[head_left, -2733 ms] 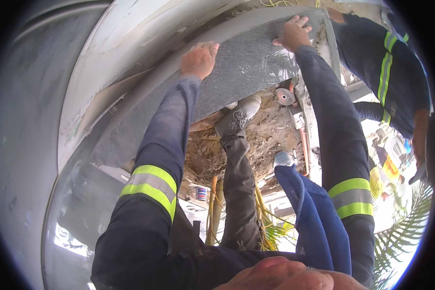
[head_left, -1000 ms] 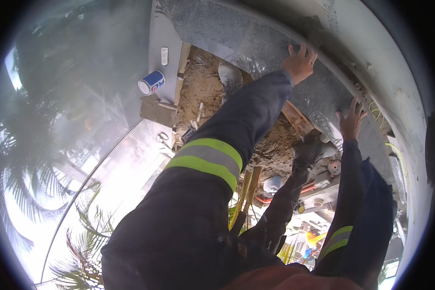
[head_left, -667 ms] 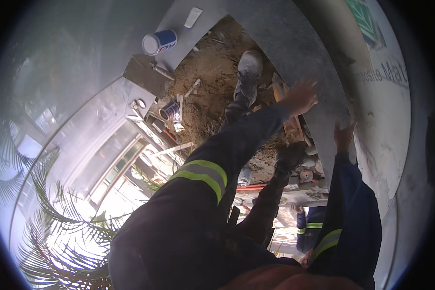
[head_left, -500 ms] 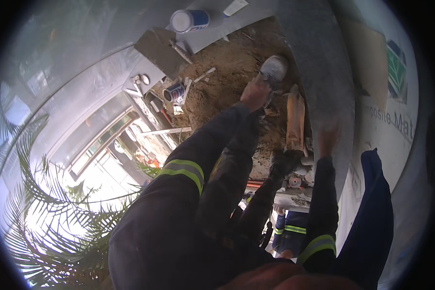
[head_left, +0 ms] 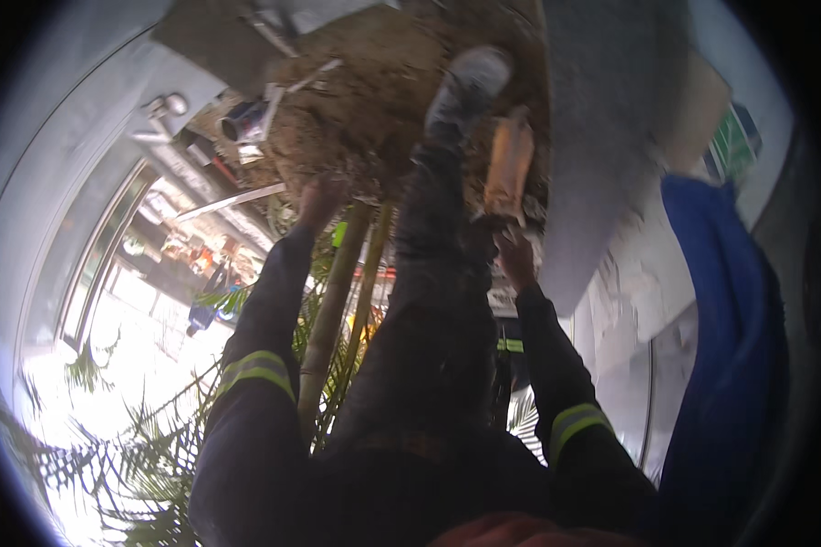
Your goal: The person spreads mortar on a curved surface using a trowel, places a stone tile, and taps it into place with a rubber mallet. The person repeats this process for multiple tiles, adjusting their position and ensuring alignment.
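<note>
Has left hand (head_left: 322, 198) near the lower edge of the dirt patch (head_left: 356, 100), beside palm stems (head_left: 337, 283); too blurred to tell if open. Has right hand (head_left: 517, 259) just below a long brown piece (head_left: 509, 159) at the dirt's right edge, beside a grey panel (head_left: 602, 128); cannot tell whether gripping. Also shows a dark can (head_left: 239, 123) by the left edge, contents hidden.

own hands (head_left: 322, 201) (head_left: 517, 262): 2 | orange-brown block (head_left: 510, 162): 1 | thick stems (head_left: 332, 314): 2 | can (head_left: 242, 122): 1 | blue cloth (head_left: 732, 301): 1
</note>
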`<state>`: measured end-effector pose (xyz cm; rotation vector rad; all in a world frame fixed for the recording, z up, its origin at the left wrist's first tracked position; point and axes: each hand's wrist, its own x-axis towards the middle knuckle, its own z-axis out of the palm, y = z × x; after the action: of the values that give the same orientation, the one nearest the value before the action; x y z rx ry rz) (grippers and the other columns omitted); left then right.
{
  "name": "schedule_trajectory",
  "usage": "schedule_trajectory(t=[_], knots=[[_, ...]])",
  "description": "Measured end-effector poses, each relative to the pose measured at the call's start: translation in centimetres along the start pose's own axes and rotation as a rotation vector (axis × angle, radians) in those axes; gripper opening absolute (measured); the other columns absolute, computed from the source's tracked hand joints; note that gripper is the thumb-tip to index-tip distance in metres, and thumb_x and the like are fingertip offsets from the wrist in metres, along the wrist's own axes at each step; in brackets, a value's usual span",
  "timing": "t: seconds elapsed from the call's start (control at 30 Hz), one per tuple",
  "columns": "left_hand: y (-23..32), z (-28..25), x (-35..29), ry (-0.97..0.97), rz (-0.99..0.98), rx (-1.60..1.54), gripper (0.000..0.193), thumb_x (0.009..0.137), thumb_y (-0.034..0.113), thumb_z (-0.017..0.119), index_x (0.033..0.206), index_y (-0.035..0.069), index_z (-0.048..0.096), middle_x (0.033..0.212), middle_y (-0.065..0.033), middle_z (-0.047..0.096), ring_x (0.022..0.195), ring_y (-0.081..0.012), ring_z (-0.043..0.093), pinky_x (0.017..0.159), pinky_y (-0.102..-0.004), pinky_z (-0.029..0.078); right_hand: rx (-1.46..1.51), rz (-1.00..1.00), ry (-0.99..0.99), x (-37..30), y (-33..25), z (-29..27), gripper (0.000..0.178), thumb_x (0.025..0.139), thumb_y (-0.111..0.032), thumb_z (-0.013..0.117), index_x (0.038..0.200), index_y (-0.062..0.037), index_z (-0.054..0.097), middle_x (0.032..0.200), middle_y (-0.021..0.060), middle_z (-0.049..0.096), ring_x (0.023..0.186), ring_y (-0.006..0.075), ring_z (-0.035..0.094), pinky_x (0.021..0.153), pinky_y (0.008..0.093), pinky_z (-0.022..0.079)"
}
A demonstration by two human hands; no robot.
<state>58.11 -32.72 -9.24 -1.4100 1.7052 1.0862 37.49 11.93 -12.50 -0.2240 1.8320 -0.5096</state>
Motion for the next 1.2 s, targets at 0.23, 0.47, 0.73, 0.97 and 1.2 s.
schedule_trajectory(t=[0.23, 0.47, 0.73, 0.97, 1.2], knots=[[-1.6, 5.7, -1.7, 0.153, 0.550, 0.427, 0.025, 0.102, 0.017, 0.060, 0.120, 0.002, 0.068, 0.119, -0.0204, 0.067, 0.104, -0.0387, 0.066, 0.084, -0.0436, 0.055, 0.470, 0.718, -0.301, -2.1, 10.8, 4.8, 0.060, 0.099, -0.040, 0.067, 0.138, 0.0051, 0.058, 0.076, 0.0023, 0.062, 0.065, 0.0108, 0.058, 0.058, 0.0314, 0.048], [-0.5, 5.0, -2.1, 0.152, 0.486, 0.486, 0.028, 0.104, 0.010, 0.053, 0.128, 0.000, 0.062, 0.125, -0.0201, 0.059, 0.114, -0.0361, 0.061, 0.094, -0.0457, 0.052, 1.314, 0.980, 0.435, 0.7, 21.8, 13.5, 0.035, 0.104, -0.034, 0.062, 0.118, -0.0024, 0.059, 0.095, 0.0071, 0.056, 0.080, 0.0218, 0.063, 0.070, 0.0369, 0.053], [-2.8, 0.7, -2.5, 0.051, 0.683, 0.742, 0.031, 0.102, 0.007, 0.056, 0.132, 0.000, 0.059, 0.131, -0.0192, 0.058, 0.120, -0.0349, 0.057, 0.082, -0.0414, 0.056, 2.259, 0.753, 0.828, 10.4, 27.6, 15.7, 0.018, 0.103, -0.023, 0.061, 0.112, -0.0076, 0.060, 0.102, 0.0086, 0.066, 0.088, 0.0269, 0.069, 0.072, 0.0364, 0.057], [5.3, -0.8, -4.1, 0.075, 0.595, 0.854, 0.027, 0.102, 0.011, 0.062, 0.128, 0.002, 0.062, 0.130, -0.0168, 0.056, 0.120, -0.0323, 0.057, 0.079, -0.0362, 0.058, 2.071, 1.059, 1.310, 12.4, 22.6, 13.8, 0.026, 0.092, -0.024, 0.071, 0.108, -0.0039, 0.068, 0.102, 0.0182, 0.070, 0.093, 0.0335, 0.071, 0.074, 0.0422, 0.054], [12.3, 0.9, -5.7, 0.301, 0.623, 0.890, 0.026, 0.103, 0.013, 0.063, 0.124, -0.002, 0.062, 0.127, -0.0177, 0.055, 0.115, -0.0327, 0.058, 0.090, -0.0412, 0.054, 1.159, 1.082, 0.999, 10.7, 17.4, 22.1, 0.042, 0.099, -0.036, 0.059, 0.095, 0.0043, 0.069, 0.093, 0.0244, 0.072, 0.086, 0.0336, 0.071, 0.072, 0.0472, 0.054]])
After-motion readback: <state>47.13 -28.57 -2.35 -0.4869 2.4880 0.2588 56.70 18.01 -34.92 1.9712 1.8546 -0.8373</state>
